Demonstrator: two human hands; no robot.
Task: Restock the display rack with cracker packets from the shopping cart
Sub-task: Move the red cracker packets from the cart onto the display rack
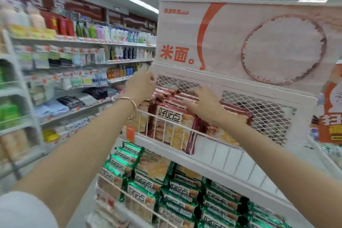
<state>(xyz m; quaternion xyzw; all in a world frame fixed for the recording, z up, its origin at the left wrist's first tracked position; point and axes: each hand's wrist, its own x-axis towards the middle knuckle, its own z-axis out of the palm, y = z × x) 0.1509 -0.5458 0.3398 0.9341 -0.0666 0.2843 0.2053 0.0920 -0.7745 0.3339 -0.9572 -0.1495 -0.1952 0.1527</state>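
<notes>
The right hand lies flat, fingers spread, on the red cracker packets on the top shelf of the display rack, while the left hand is blurred at its left corner, grip unclear; I'd push them back evenly, upright.

Both hands are raised to the top shelf of the display rack. The right hand is laid with fingers spread on the red cracker packets, which are stacked right under it behind the wire front. The left hand is seen against the rack's corner, just left of those packets, but its grip is too blurry to make out. A gold bangle is worn on that wrist. Green packets are stacked well below both hands, and a rice poster is hung above them.
</notes>
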